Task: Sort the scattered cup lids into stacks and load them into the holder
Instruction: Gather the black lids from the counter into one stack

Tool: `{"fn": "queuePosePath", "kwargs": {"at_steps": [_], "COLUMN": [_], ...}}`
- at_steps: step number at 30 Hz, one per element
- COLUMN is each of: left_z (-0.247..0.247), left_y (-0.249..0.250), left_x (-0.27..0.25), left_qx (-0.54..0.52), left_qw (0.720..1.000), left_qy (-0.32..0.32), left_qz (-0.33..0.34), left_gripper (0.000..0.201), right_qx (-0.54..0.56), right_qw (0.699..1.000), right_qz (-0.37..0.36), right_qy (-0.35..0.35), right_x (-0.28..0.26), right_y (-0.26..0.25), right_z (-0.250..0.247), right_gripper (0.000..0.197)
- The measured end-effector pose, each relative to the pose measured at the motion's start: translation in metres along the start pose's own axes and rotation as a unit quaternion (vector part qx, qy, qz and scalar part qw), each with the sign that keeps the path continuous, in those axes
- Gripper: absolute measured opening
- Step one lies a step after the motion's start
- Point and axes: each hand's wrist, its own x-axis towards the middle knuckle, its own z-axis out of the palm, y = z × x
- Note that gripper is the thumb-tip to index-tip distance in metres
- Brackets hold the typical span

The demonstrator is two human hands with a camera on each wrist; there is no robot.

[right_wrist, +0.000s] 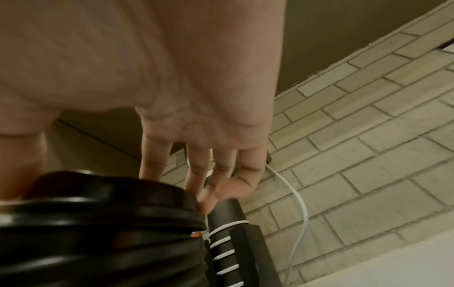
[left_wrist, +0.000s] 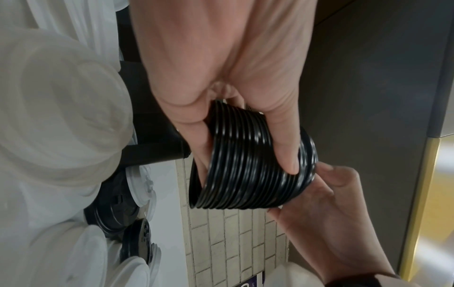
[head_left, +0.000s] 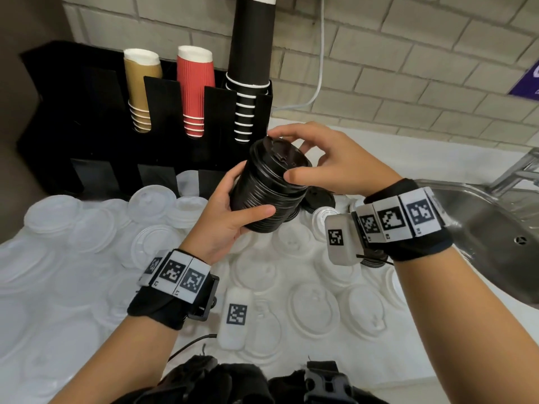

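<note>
the counter (head_left: 87, 330) across the lower frame is buried in loose white lids (head_left: 315, 304), and the black holder (head_left: 58, 118) stands at upper left with cup stacks in its slots. at centre frame i hold the black lid stack (head_left: 269, 185) tilted in the air. my left hand (head_left: 230, 225) wraps its lower half, thumb across the front; my right hand (head_left: 329, 167) pinches the top lid's rim with thumb and fingertips. i judge the tilt is the main risk: if my left hand slackens, the lower lids could slide out and scatter among the white ones. a few black lids (head_left: 319, 196) just behind the stack are not yet gathered.
</note>
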Motion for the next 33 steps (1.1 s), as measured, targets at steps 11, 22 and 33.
{"fn": "queuePosePath", "kwargs": {"at_steps": [11, 22, 33], "left_z": [0.0, -0.004, -0.002], "left_y": [0.003, 0.001, 0.0], "left_x": [0.006, 0.004, 0.003], "left_qx": [-0.029, -0.033, -0.068], "left_qw": [1.0, 0.999, 0.998], "left_qy": [-0.004, 0.005, 0.001], "left_qz": [0.004, 0.009, 0.018], "left_gripper": [0.077, 0.078, 0.079], "right_qx": [-0.027, 0.026, -0.325], "right_qw": [1.0, 0.994, 0.82], "right_qz": [-0.007, 0.071, 0.386], "right_qy": [-0.012, 0.084, -0.271], "right_x": [0.004, -0.008, -0.052], "right_y": [-0.005, 0.017, 0.122], "right_z": [0.0, -0.018, -0.01], "right_gripper": [0.059, 0.049, 0.083]}}
